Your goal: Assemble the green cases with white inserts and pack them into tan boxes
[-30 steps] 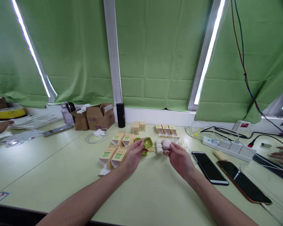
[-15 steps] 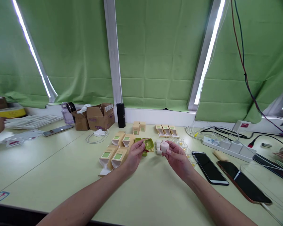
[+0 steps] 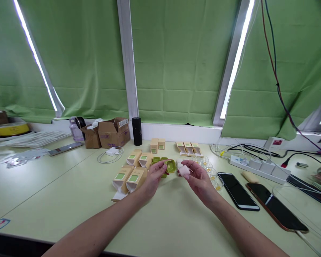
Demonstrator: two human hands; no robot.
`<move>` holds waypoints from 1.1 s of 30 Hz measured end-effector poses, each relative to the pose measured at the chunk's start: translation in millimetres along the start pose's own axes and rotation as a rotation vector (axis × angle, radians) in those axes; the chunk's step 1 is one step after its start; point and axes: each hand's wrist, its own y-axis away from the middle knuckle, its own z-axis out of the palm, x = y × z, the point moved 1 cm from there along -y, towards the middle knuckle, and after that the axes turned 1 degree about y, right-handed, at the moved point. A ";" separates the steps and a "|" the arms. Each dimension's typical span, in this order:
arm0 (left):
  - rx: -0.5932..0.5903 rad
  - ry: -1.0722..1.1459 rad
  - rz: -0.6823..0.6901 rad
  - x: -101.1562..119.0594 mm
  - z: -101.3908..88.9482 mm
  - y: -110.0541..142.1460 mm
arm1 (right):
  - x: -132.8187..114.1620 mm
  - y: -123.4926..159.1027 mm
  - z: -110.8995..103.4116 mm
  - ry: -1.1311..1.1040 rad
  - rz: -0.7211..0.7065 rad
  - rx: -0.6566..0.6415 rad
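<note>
Over the middle of the table (image 3: pixel 166 221), a small green cup (image 3: pixel 171 166) is held up by the left hand (image 3: pixel 153 178), its grip clamped on the cup's left side between thumb and fingers, the hollow facing the camera. Just to the right, apart from the cup, the right hand (image 3: pixel 200 178) has its grip pinched on a rounded white piece (image 3: pixel 184 171), holding it from the right side. Both look light enough for fingertips alone. The cup seems thin-walled and may give a little if squeezed, so its rim or outer wall is the better hold, leaving the hollow free. The white piece looks smooth, perhaps slippery; with no edge to hook, a gentle pinch across its sides should suit it. Whether it is hard or soft cannot be told. Other green pieces (image 3: pixel 156 159) sit just behind the left hand, and clear cups (image 3: pixel 209 168) near the right look stiff and likelier to crack.
</note>
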 end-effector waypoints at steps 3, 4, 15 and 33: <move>0.007 -0.055 0.008 -1.2 0.6 -0.6 | 6.4 -1.1 -2.1 0.023 -0.035 0.035; 0.014 -0.071 0.012 -1.9 0.7 -1.0 | 8.7 -1.9 -2.9 0.035 -0.037 0.049; 0.053 -0.269 -0.001 -9.1 -1.9 -5.8 | 9.3 -8.9 -3.0 0.177 -0.049 0.147; 0.078 -0.388 0.049 -15.8 -3.3 -3.7 | 9.5 -7.8 2.7 0.286 -0.023 0.147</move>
